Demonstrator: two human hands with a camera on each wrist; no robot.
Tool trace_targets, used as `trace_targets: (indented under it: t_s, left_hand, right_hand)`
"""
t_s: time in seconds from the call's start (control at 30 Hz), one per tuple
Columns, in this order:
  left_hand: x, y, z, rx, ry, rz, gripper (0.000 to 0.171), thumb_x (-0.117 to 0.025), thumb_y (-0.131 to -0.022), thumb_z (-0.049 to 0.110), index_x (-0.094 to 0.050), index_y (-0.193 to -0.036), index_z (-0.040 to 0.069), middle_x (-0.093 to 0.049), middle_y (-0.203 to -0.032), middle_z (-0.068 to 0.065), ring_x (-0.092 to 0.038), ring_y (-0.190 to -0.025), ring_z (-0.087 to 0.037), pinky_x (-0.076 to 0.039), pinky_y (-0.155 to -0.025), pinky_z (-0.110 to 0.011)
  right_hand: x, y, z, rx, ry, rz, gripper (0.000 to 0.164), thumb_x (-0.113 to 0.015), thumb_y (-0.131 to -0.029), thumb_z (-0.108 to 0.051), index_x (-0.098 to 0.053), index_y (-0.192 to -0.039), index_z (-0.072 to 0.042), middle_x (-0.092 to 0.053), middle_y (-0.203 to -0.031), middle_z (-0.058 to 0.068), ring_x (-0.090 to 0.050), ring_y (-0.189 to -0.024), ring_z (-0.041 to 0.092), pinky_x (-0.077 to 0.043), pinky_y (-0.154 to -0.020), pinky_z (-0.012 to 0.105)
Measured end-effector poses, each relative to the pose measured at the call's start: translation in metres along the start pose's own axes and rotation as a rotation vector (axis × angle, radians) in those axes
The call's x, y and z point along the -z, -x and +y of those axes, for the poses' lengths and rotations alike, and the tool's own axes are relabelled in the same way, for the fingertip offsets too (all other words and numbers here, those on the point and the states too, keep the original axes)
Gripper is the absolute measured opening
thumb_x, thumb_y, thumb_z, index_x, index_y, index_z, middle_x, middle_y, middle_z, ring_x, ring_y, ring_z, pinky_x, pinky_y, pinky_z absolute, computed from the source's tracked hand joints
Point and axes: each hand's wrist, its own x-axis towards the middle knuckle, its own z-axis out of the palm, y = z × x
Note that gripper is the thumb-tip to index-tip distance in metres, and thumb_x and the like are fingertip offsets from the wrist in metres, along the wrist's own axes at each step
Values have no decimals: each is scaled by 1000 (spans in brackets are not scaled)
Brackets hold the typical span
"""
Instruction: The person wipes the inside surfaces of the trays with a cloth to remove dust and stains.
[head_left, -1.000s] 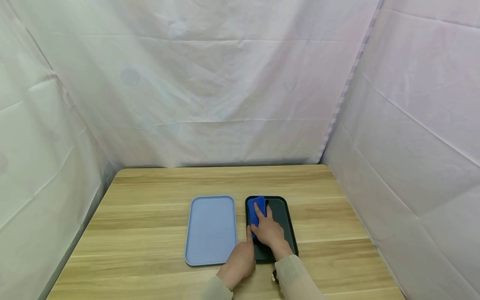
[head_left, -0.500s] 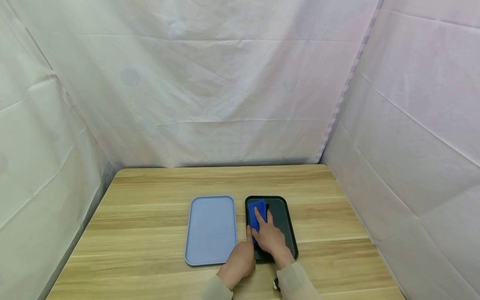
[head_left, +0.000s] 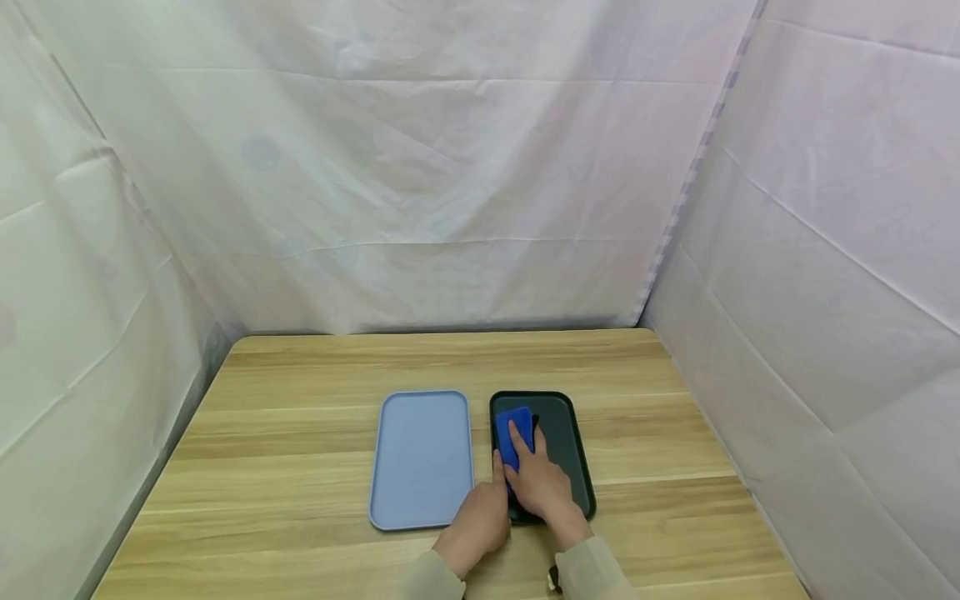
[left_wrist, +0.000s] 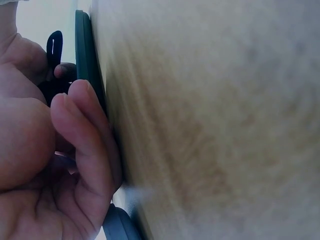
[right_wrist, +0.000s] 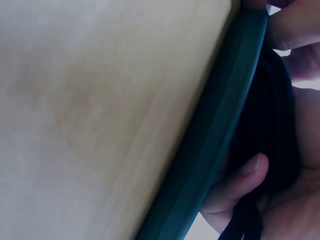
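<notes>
In the head view my right hand (head_left: pixel 542 483) grips a folded blue cloth (head_left: pixel 516 427), pressing it onto the left part of a dark green tray (head_left: pixel 558 421). A black loop (left_wrist: pixel 54 46) on the cloth sticks up in the left wrist view. The right wrist view shows a curled fingertip (right_wrist: pixel 254 167) against the cloth's dark side. My left hand (head_left: pixel 480 517) holds the tray's left rim, one finger straight along it and the others curled; the left wrist view shows these beside the tray's edge. How far they reach under it is hidden.
A light blue tray (head_left: pixel 422 462) lies on the wooden table (head_left: pixel 300 467), just left of the dark green one and close to my left hand. White fabric walls (head_left: pixel 450 167) stand behind the table and along both sides.
My right hand has drawn the cloth a short way toward me along the left part of the dark green tray. The left hand and both trays look unmoved.
</notes>
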Motion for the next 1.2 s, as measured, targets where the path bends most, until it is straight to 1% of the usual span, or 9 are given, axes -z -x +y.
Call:
trace_targets:
  t_s: [0.13,0.3,0.43,0.67,0.73,0.87,1.0,1.1,1.2]
  left_hand:
    - [-1,0,-1,-1,6,1,85,-61,-86,1,-9,-153,-4,-46,-51,0,-43,-42,-14,-36,-41,-27]
    - [-1,0,-2,-2,-14,3,83,-60,-87,2,-10,-153,-4,-46,-51,0,-43,-41,-14,-36,-41,-27]
    - [0,-1,-1,2,-23,5,82,-60,-87,2,-11,-153,-5,-47,-52,0,-44,-42,-13,-37,-42,-27]
    - [-1,-3,2,37,-22,-3,87,-64,-85,4,-10,-153,-4,-52,-56,-4,-47,-46,-14,-40,-45,-28]
    - [-1,-4,2,48,-22,-6,90,-66,-84,5,-10,-153,-3,-53,-58,-4,-48,-47,-14,-41,-47,-28]
    - [0,-4,3,61,-38,-15,92,-68,-84,7,-9,-154,-3,-52,-57,-4,-49,-47,-14,-43,-48,-29]
    - [1,-4,4,65,-44,-24,92,-68,-84,7,-9,-154,-2,-52,-55,-3,-49,-46,-14,-43,-47,-28]
    - [1,-3,4,61,-40,-24,93,-69,-83,7,-8,-154,-2,-51,-54,-2,-49,-46,-14,-42,-47,-28]
    - [1,-3,3,59,-40,-20,94,-69,-83,7,-9,-154,-2,-51,-53,-2,-48,-45,-13,-42,-47,-27]
  right_hand:
    - [-1,3,0,-3,4,1,70,-58,-95,-40,-22,-154,-36,-16,-159,22,-61,-65,31,-43,-50,42]
    - [-1,5,0,11,13,5,70,-58,-94,-41,-22,-154,-35,-17,-159,23,-62,-67,32,-45,-51,43]
    - [0,8,2,17,3,-16,70,-59,-94,-40,-23,-154,-35,-17,-159,23,-62,-67,31,-44,-51,41]
    - [5,9,13,47,-9,-60,72,-60,-93,-41,-20,-153,-42,-15,-161,18,-60,-65,27,-40,-48,36]
    - [7,8,17,62,-13,-67,71,-61,-93,-42,-21,-152,-43,-15,-161,17,-63,-72,30,-44,-52,39]
    - [13,7,25,105,-22,-75,70,-63,-92,-40,-25,-151,-43,-18,-161,16,-65,-93,38,-50,-63,46]
    - [18,7,31,148,-38,-97,70,-63,-92,-36,-26,-151,-43,-18,-161,14,-59,-113,43,-51,-77,52]
    - [19,6,36,166,-49,-107,70,-63,-93,-35,-25,-151,-43,-17,-161,14,-50,-125,45,-48,-86,57]
    - [20,5,40,166,-65,-112,70,-64,-92,-33,-26,-150,-44,-18,-161,15,-45,-131,45,-44,-92,61]
